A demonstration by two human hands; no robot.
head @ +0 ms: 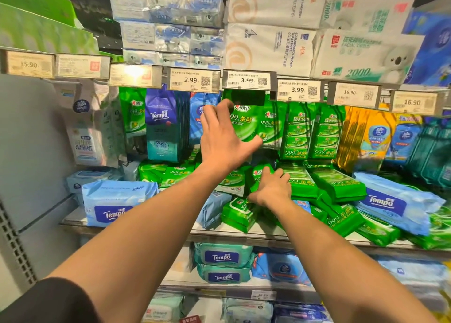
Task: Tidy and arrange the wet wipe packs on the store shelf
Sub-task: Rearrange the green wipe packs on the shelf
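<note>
Your left hand point(223, 137) is up at the hanging row, fingers spread wide and straight, palm against the front of a hanging green wet wipe pack point(246, 125) under the 3.99 price tag point(247, 80). It grips nothing, looks like a push or a reach. Your right hand point(271, 188) sits lower, on the jumbled pile of green wipe packs point(300, 183) lying on the shelf point(136, 227); fingers are bent over one small green pack point(257, 178), thumb out below it, so it seems to hold that pack, though the far fingertips are hidden.

Step in hand, as I read it: mid-sort of the green packs, early on, since the pile is loose and crooked, with blue Tempo packs point(388, 200) lying over it at right.

Next move likely needs: lift the held pack clear of the pile, square it, and either hang it on the peg behind your left hand or stack it flat. Keep the hanging packs steady so none slide off.
</note>
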